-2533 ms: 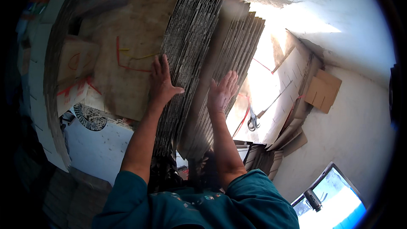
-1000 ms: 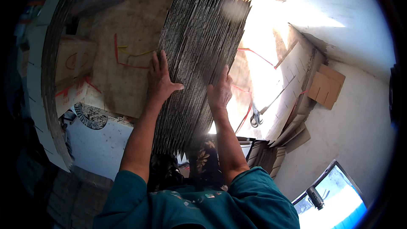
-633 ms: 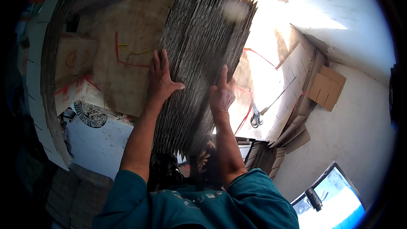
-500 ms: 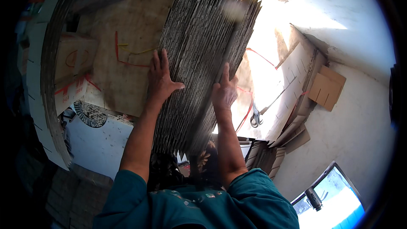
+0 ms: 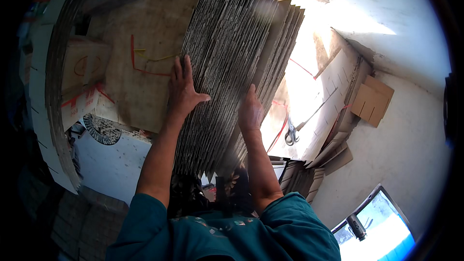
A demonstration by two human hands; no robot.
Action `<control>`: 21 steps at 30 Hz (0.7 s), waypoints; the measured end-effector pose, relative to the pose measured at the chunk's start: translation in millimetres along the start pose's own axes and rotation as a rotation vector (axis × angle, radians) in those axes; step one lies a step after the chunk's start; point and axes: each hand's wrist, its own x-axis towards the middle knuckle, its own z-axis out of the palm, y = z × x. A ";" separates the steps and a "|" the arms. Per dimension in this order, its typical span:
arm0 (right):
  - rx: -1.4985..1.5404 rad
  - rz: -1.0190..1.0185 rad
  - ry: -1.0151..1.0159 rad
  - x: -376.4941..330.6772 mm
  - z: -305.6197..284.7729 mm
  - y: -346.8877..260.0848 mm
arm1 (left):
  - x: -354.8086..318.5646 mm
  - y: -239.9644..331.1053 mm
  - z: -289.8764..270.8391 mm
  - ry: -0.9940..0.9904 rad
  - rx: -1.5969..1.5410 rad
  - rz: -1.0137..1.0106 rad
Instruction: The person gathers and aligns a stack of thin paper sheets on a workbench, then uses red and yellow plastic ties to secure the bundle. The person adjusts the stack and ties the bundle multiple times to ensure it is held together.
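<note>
A thick bundle of grey-brown cardboard sheets (image 5: 222, 53) lies in front of me, its many thin edges facing up. My left hand (image 5: 183, 89) rests along the bundle's left side, fingers stretched and thumb spread over the edges. At a gap toward the right side, my right hand (image 5: 251, 111) holds the sheets, its index finger pointing up along them and its other fingers curled partly out of sight. A broad face of one sheet (image 5: 267, 55) shows in that gap. Right of the bundle lie scissors (image 5: 291, 135) with dark handles.
A wooden board (image 5: 150, 19) lies under the bundle, with red and yellow straps (image 5: 147, 72) on it. Pale slotted cardboard sheets (image 5: 43, 101) stand at the left, near a cardboard box (image 5: 84, 65). More cardboard (image 5: 372, 99) leans by the right wall. A window (image 5: 382, 222) is at lower right.
The gap between the sheets has widened, and the sheets right of it have shifted right. My right hand has moved slightly down and left. My left hand has stayed in place.
</note>
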 end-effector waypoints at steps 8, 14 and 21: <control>0.081 0.133 -0.052 6.3 -5.3 1.5 | 1.2 0.7 -2.3 0.002 -0.017 0.010; 0.118 0.103 -0.053 8.0 -12.5 -0.1 | 0.9 -1.6 -1.6 -0.001 -0.021 0.018; 0.095 0.183 -0.142 9.5 -14.8 -12.2 | -0.3 -1.7 -1.7 0.000 -0.029 0.019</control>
